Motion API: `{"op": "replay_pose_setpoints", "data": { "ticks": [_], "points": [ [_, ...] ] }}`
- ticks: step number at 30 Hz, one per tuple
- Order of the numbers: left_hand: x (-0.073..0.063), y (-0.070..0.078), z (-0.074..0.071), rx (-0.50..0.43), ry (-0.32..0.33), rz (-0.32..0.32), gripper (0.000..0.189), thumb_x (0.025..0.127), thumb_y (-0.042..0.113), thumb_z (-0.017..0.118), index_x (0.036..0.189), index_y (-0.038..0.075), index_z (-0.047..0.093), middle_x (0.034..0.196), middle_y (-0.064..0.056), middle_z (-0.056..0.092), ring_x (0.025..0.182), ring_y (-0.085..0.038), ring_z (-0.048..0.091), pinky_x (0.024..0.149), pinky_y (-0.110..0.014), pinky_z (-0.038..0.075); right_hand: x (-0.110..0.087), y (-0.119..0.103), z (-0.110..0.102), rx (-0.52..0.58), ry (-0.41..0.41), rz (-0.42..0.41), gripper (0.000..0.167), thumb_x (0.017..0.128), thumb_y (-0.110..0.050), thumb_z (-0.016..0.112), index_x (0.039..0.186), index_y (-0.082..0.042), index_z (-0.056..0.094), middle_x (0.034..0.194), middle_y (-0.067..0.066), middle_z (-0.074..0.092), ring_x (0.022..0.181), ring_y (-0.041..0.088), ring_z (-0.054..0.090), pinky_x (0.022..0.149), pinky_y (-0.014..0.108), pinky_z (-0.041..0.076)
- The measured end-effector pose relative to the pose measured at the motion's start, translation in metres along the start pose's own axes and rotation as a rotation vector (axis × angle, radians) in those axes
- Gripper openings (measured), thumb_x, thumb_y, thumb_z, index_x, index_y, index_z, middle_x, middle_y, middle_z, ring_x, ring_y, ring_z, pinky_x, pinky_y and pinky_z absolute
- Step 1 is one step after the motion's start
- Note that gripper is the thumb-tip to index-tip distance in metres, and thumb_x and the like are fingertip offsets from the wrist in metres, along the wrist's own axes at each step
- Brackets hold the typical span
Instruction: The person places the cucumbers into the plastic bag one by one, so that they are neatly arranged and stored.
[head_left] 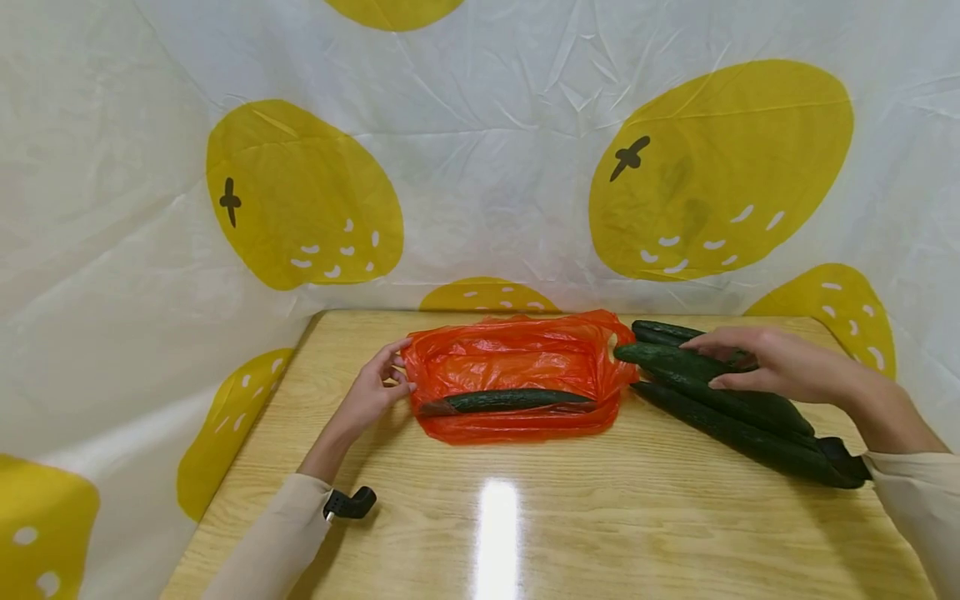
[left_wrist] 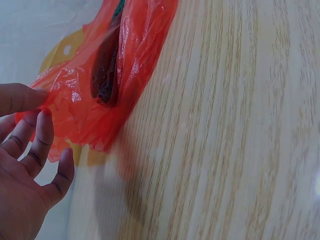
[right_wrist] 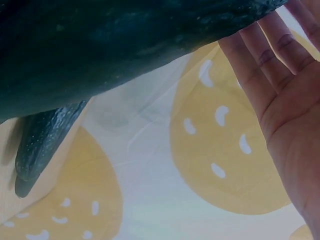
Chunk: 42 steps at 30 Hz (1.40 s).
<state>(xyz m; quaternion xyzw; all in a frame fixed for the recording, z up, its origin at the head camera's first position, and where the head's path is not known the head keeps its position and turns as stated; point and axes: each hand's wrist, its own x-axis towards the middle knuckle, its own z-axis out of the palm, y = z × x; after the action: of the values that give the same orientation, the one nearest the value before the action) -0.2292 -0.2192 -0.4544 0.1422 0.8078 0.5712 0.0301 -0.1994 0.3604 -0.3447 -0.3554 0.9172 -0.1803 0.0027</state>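
Note:
A thin red plastic bag (head_left: pixel 495 360) is spread wide in a rectangular shape at the far middle of the table. One dark green cucumber (head_left: pixel 517 401) lies inside along its near side; the left wrist view shows that cucumber (left_wrist: pixel 106 70) through the film. My left hand (head_left: pixel 369 392) pinches the bag's left edge between thumb and fingertips. On the right, my right hand (head_left: pixel 780 362) grips a cucumber (head_left: pixel 660 362) from above, its tip overlapping the bag's right edge. In the right wrist view, that cucumber (right_wrist: pixel 100 55) hides the fingertips.
More cucumbers lie beside and under the right hand, one behind (head_left: pixel 660 331) and one in front (head_left: pixel 738 429). The wooden table (head_left: pixel 600 517) meets a white curtain (head_left: pixel 495 192) with yellow fruit prints at its back and left. A black camera (head_left: pixel 351 502) sits on my left wrist.

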Motion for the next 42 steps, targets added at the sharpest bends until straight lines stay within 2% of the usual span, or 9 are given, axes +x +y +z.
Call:
{"op": "replay_pose_setpoints", "data": {
  "ticks": [4, 6, 10, 20, 29, 36, 42],
  "points": [
    [0.000, 0.000, 0.000, 0.000, -0.004, 0.002, 0.072, 0.090, -0.008, 0.069, 0.155, 0.006, 0.040, 0.112, -0.020, 0.049, 0.091, -0.028, 0.056, 0.076, -0.026, 0.051, 0.004, -0.002, -0.001, 0.072, 0.014, -0.007, 0.048, 0.089, -0.018, 0.079, 0.134, -0.015, 0.061, 0.127, -0.002, 0.067, 0.109, 0.001, 0.063, 0.078, 0.028, 0.057],
    [0.000, 0.001, 0.000, 0.000, -0.003, 0.000, 0.072, 0.090, -0.008, 0.069, 0.154, 0.007, 0.040, 0.112, -0.020, 0.049, 0.091, -0.028, 0.056, 0.076, -0.027, 0.050, 0.006, -0.003, -0.002, 0.066, 0.028, -0.018, 0.048, 0.089, -0.017, 0.079, 0.134, -0.017, 0.061, 0.126, -0.003, 0.066, 0.108, -0.001, 0.063, 0.079, 0.026, 0.056],
    [0.000, 0.001, 0.001, 0.003, 0.000, -0.005, 0.072, 0.090, -0.008, 0.069, 0.154, 0.008, 0.041, 0.111, -0.019, 0.049, 0.091, -0.027, 0.056, 0.076, -0.027, 0.050, 0.010, -0.007, -0.004, 0.059, 0.050, -0.032, 0.052, 0.088, -0.016, 0.080, 0.135, -0.020, 0.060, 0.124, -0.006, 0.066, 0.107, 0.000, 0.062, 0.081, 0.022, 0.053],
    [0.000, 0.003, 0.000, 0.001, 0.001, 0.005, 0.071, 0.090, -0.009, 0.068, 0.154, 0.008, 0.042, 0.112, -0.019, 0.050, 0.091, -0.027, 0.056, 0.075, -0.027, 0.050, 0.027, -0.017, -0.003, 0.084, 0.061, -0.069, 0.052, 0.088, -0.016, 0.081, 0.135, -0.024, 0.061, 0.121, -0.012, 0.065, 0.102, 0.001, 0.060, 0.084, 0.023, 0.050],
    [-0.001, 0.004, 0.000, -0.006, -0.007, 0.008, 0.072, 0.091, -0.009, 0.067, 0.155, 0.008, 0.039, 0.112, -0.019, 0.049, 0.091, -0.025, 0.055, 0.075, -0.024, 0.051, 0.042, -0.022, -0.001, 0.101, 0.043, -0.046, 0.049, 0.090, -0.020, 0.079, 0.135, -0.029, 0.060, 0.121, -0.012, 0.063, 0.102, 0.002, 0.058, 0.084, 0.028, 0.051],
    [-0.003, 0.006, 0.001, -0.008, 0.000, 0.004, 0.072, 0.090, -0.009, 0.066, 0.155, 0.010, 0.040, 0.111, -0.015, 0.049, 0.090, -0.022, 0.055, 0.071, -0.022, 0.051, 0.056, -0.023, -0.001, 0.107, 0.046, -0.141, 0.050, 0.088, -0.016, 0.081, 0.134, -0.025, 0.062, 0.118, -0.012, 0.064, 0.098, 0.004, 0.058, 0.080, 0.031, 0.053],
    [-0.002, 0.006, 0.001, -0.005, 0.005, -0.004, 0.071, 0.090, -0.009, 0.067, 0.154, 0.011, 0.042, 0.110, -0.015, 0.049, 0.091, -0.024, 0.055, 0.071, -0.021, 0.050, 0.068, -0.023, -0.001, 0.123, 0.023, -0.181, 0.049, 0.090, -0.016, 0.079, 0.135, -0.024, 0.061, 0.118, -0.011, 0.064, 0.099, 0.004, 0.058, 0.080, 0.029, 0.053]
  ]
}}
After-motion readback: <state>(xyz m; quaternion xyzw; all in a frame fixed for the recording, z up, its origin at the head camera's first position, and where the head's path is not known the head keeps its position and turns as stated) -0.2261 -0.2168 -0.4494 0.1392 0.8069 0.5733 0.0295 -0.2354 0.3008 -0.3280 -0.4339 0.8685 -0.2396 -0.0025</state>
